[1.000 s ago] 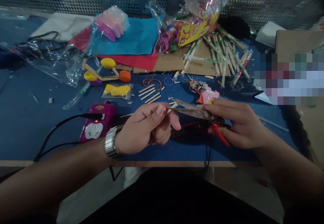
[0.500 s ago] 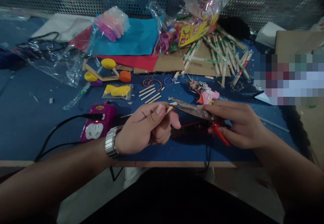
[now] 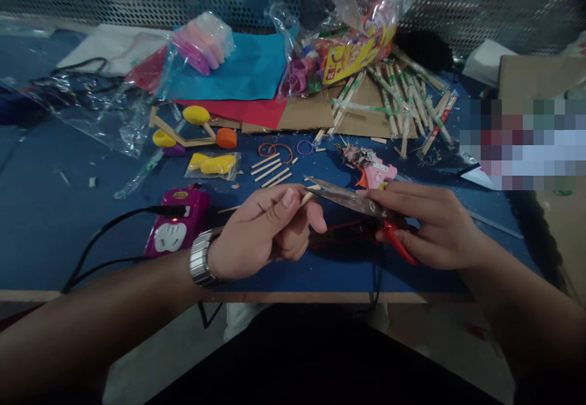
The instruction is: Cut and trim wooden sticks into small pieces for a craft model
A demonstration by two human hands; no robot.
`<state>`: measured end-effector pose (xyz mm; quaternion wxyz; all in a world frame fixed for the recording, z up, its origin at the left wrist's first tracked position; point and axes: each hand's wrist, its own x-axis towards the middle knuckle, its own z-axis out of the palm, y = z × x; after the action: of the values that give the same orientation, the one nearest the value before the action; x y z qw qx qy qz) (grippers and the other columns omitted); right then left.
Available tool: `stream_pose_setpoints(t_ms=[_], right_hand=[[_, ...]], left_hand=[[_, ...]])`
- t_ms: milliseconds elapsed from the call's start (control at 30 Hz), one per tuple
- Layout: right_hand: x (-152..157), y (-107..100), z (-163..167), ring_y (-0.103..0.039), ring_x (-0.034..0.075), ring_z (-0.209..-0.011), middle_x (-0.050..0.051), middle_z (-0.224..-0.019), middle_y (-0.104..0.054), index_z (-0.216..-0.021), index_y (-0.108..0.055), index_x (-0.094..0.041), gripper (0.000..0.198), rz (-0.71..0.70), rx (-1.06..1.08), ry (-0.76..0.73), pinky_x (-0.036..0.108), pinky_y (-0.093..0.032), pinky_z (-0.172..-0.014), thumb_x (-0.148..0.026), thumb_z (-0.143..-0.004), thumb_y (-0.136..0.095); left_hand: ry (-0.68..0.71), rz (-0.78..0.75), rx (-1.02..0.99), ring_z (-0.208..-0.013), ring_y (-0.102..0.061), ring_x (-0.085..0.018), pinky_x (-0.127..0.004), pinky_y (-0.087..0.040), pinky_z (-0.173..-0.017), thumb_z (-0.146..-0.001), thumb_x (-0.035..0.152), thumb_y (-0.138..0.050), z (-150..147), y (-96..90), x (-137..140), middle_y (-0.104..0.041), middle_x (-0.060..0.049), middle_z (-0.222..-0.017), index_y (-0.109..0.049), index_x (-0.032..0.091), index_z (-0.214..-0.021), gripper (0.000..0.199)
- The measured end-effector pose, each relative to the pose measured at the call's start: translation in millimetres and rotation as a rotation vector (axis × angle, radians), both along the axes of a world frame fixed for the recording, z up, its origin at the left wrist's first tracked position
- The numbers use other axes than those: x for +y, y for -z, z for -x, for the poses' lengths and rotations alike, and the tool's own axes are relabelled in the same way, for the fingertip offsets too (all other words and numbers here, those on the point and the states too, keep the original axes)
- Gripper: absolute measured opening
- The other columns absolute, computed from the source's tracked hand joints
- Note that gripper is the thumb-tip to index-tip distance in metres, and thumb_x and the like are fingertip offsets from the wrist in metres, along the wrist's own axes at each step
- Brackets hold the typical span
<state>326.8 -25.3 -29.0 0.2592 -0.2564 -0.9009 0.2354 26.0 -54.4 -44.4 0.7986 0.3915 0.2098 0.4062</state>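
Observation:
My left hand [image 3: 270, 225], with a metal watch at the wrist, pinches a thin wooden stick [image 3: 306, 198] between thumb and fingers. Around the red handles of a pair of scissors [image 3: 350, 199] my right hand [image 3: 425, 222] is closed. The scissor blades point left and meet the stick's upper end. Just beyond my hands lie several short cut stick pieces [image 3: 268, 170] on the blue table. A pink glue gun [image 3: 378, 173] with a dirty nozzle rests behind the scissors.
A purple power socket [image 3: 178, 219] with a black cable stands left of my left hand. Farther back are a yellow clay packet [image 3: 213, 164], rubber bands [image 3: 277, 150], a bundle of wrapped chopsticks [image 3: 407, 97], blue sheet [image 3: 256, 63] and cardboard [image 3: 293, 117]. A person's blurred-out part shows at right.

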Motion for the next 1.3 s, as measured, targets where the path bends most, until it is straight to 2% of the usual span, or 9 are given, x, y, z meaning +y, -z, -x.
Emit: stream_pose_setpoints(t_ms=[233, 433, 600, 733, 867, 1000, 1300], right_hand=[[0.6, -0.4, -0.9, -0.079, 0.022, -0.100, 0.009, -0.124, -0.080, -0.166, -0.055, -0.030, 0.067, 0.012, -0.004, -0.011, 0.031, -0.063, -0.085, -0.022, -0.101, -0.071], [1.7, -2.6, 1.2, -0.077, 0.021, -0.090, 0.008, -0.111, -0.079, -0.166, -0.053, -0.031, 0.059, -0.003, -0.013, -0.029, 0.030, -0.061, -0.075, -0.032, -0.108, -0.064], [-0.1, -2.7, 0.9, -0.076, 0.021, -0.090, 0.008, -0.110, -0.078, -0.164, -0.055, -0.028, 0.057, -0.033, -0.054, 0.002, 0.030, -0.059, -0.075, -0.029, -0.107, -0.064], [-2.0, -1.1, -0.9, -0.073, 0.020, -0.082, 0.007, -0.104, -0.076, -0.161, -0.058, -0.025, 0.056, -0.079, -0.089, 0.060, 0.030, -0.058, -0.070, -0.027, -0.106, -0.064], [-3.3, 0.2, -1.4, -0.077, 0.022, -0.091, 0.009, -0.113, -0.078, -0.163, -0.057, -0.029, 0.061, -0.111, -0.122, 0.111, 0.032, -0.062, -0.075, -0.022, -0.103, -0.063], [-4.1, 0.2, -0.5, -0.079, 0.023, -0.093, 0.007, -0.113, -0.079, -0.163, -0.057, -0.031, 0.062, -0.138, -0.130, 0.130, 0.032, -0.063, -0.074, -0.020, -0.102, -0.061], [-5.7, 2.9, 0.8, -0.080, 0.022, -0.098, 0.006, -0.117, -0.080, -0.159, -0.062, -0.031, 0.061, -0.188, -0.152, 0.195, 0.030, -0.063, -0.076, -0.017, -0.099, -0.063]], left_hand=[[0.002, -0.005, 0.005, -0.039, -0.025, -0.008, -0.021, -0.028, -0.042, -0.110, 0.053, -0.059, 0.8, -0.2, -0.2, -0.032, 0.010, -0.050, -0.074, 0.019, -0.093, 0.041], [0.001, -0.008, 0.002, -0.039, -0.024, -0.008, -0.022, -0.027, -0.042, -0.111, 0.053, -0.058, 0.6, 1.4, 0.4, -0.032, 0.010, -0.050, -0.074, 0.019, -0.094, 0.041], [-0.006, 0.003, 0.020, -0.039, -0.023, -0.008, -0.023, -0.026, -0.042, -0.110, 0.054, -0.059, 0.4, 1.5, 0.6, -0.032, 0.010, -0.050, -0.073, 0.019, -0.095, 0.040], [-0.017, 0.027, 0.045, -0.041, -0.024, -0.008, -0.023, -0.027, -0.045, -0.110, 0.055, -0.060, 0.2, 0.7, 1.1, -0.034, 0.010, -0.051, -0.072, 0.019, -0.096, 0.040], [-0.023, 0.014, 0.073, -0.042, -0.026, -0.008, -0.022, -0.030, -0.045, -0.110, 0.054, -0.060, 1.3, 0.3, 1.1, -0.036, 0.010, -0.052, -0.071, 0.019, -0.098, 0.039], [-0.027, -0.007, 0.103, -0.041, -0.030, -0.008, -0.022, -0.032, -0.044, -0.111, 0.053, -0.058, 2.1, 0.1, 0.5, -0.040, 0.010, -0.051, -0.071, 0.019, -0.099, 0.039], [0.008, -0.022, 0.095, -0.038, -0.038, -0.008, -0.021, -0.046, -0.046, -0.114, 0.051, -0.052, 1.4, -2.5, 0.9, -0.047, 0.010, -0.048, -0.059, 0.020, -0.093, 0.038]])
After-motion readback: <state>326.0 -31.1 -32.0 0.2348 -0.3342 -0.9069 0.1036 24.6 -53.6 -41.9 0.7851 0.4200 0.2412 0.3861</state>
